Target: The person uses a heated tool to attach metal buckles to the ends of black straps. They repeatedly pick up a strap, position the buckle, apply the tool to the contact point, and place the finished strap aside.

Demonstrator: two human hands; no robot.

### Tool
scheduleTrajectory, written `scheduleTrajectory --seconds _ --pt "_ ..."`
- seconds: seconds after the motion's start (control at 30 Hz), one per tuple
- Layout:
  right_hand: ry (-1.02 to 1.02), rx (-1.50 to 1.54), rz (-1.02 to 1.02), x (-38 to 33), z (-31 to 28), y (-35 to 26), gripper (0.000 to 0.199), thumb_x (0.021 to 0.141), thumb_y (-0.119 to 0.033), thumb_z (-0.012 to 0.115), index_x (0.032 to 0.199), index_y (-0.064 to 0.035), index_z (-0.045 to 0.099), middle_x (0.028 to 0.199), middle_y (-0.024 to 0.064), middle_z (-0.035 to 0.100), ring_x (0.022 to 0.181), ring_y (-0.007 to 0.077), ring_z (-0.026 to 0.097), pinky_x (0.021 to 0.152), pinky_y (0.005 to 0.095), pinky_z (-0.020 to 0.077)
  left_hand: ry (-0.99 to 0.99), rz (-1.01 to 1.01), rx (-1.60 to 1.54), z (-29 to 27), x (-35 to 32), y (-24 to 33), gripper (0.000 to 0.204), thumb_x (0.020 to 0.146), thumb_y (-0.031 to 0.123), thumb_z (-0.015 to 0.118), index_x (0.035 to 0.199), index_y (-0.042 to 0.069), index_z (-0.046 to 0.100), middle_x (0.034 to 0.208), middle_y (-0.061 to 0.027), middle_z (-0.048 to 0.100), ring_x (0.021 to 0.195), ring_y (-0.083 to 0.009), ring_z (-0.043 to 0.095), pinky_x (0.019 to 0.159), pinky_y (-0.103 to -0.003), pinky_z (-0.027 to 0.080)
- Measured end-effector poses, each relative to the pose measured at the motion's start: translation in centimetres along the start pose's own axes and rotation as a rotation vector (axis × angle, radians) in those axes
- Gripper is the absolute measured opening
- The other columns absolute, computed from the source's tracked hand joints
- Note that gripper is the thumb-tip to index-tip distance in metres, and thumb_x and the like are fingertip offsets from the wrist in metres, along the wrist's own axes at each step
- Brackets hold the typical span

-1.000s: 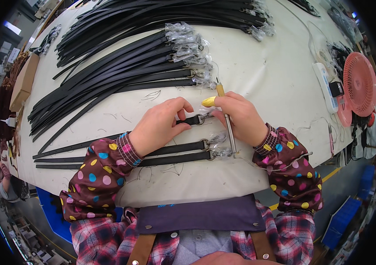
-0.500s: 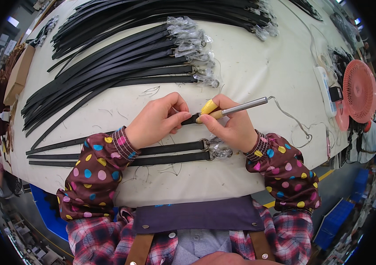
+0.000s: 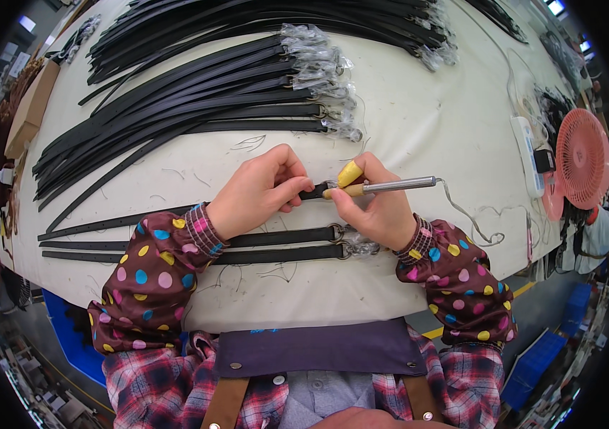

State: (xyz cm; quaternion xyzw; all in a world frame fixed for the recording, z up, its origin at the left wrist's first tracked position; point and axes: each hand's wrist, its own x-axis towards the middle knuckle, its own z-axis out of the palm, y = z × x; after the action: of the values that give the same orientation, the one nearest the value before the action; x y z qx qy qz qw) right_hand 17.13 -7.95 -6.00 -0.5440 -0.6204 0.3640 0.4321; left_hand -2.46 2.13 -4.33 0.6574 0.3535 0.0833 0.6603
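Note:
Pinched in the fingers of my left hand [image 3: 260, 191] is the buckle end of a black strap [image 3: 129, 220], which runs off to the left under my forearm. My right hand [image 3: 379, 204] grips a pen-shaped electric tool [image 3: 404, 184] with a metal shaft, a wooden tip-end section and a grey cord [image 3: 454, 207]. Yellow tape wraps a finger of that hand. The tool's working end sits close to the strap's end, and my fingers partly hide the spot. Just below lie two more black straps [image 3: 283, 250], their metal rings and clear plastic-wrapped ends beside my right wrist.
A pile of black straps [image 3: 169, 114] with plastic-wrapped hardware [image 3: 315, 61] lies beyond my hands, with another pile [image 3: 269, 25] farther back. At right stand a white power strip [image 3: 527, 154] and a pink fan [image 3: 583, 154]. A cardboard box [image 3: 33, 107] sits at far left. Loose thread ends dot the table.
Both hands stay at the strap end with small shifts. The strap's end shows more between them, and the tool lies slightly flatter. The whole view has shifted a little.

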Motion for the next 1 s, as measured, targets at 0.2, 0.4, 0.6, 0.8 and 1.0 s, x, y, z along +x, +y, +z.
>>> scheduleTrajectory --seconds 0.2,0.4,0.6,0.8,1.0 --pt "0.076 0.048 -0.017 -0.19 0.38 0.49 0.023 0.081 -0.009 0.071 0.091 -0.0012 0.052 0.08 0.0084 0.059 0.068 0.015 0.063 0.062 0.0284 0.0477 -0.004 0.013 0.009 0.01 0.05 -0.05 0.012 0.096 0.011 0.058 0.097 0.002 0.05 0.092 -0.0045 0.064 0.073 -0.0063 0.059 0.062 -0.021 0.052" --pt "0.052 0.072 0.025 -0.23 0.11 -0.07 0.022 0.083 -0.01 0.071 0.091 -0.001 0.052 0.08 0.0084 0.061 0.07 0.0146 0.064 0.064 0.0274 0.0491 0.0 0.015 0.019 -0.02 0.05 -0.09 0.012 0.096 0.011 0.059 0.097 0.002 0.05 0.091 -0.0042 0.065 0.072 -0.0058 0.059 0.062 -0.02 0.052" --pt "0.047 0.003 -0.037 -0.22 0.12 0.09 0.023 0.083 -0.009 0.071 0.091 -0.0006 0.051 0.079 0.0084 0.061 0.07 0.015 0.066 0.061 0.027 0.0493 0.002 0.012 0.019 0.03 0.06 -0.04 0.012 0.096 0.012 0.059 0.097 0.003 0.05 0.091 -0.0044 0.065 0.072 -0.0055 0.058 0.062 -0.02 0.052" --pt "0.046 -0.01 -0.029 -0.17 0.2 0.09 0.024 0.082 -0.008 0.071 0.091 -0.0007 0.049 0.079 0.009 0.061 0.069 0.0158 0.067 0.06 0.0274 0.0494 -0.004 0.011 0.018 -0.07 0.09 -0.11 0.012 0.096 0.012 0.059 0.097 0.003 0.05 0.092 -0.0048 0.065 0.073 -0.0055 0.058 0.062 -0.02 0.052" --pt "0.061 0.028 -0.01 -0.2 0.45 0.35 0.024 0.082 -0.008 0.071 0.09 -0.001 0.049 0.078 0.0091 0.061 0.068 0.0155 0.066 0.059 0.0274 0.0488 -0.011 0.012 0.009 -0.04 0.11 -0.1 0.012 0.096 0.012 0.059 0.097 0.003 0.05 0.093 -0.005 0.065 0.072 -0.0054 0.058 0.062 -0.02 0.051"
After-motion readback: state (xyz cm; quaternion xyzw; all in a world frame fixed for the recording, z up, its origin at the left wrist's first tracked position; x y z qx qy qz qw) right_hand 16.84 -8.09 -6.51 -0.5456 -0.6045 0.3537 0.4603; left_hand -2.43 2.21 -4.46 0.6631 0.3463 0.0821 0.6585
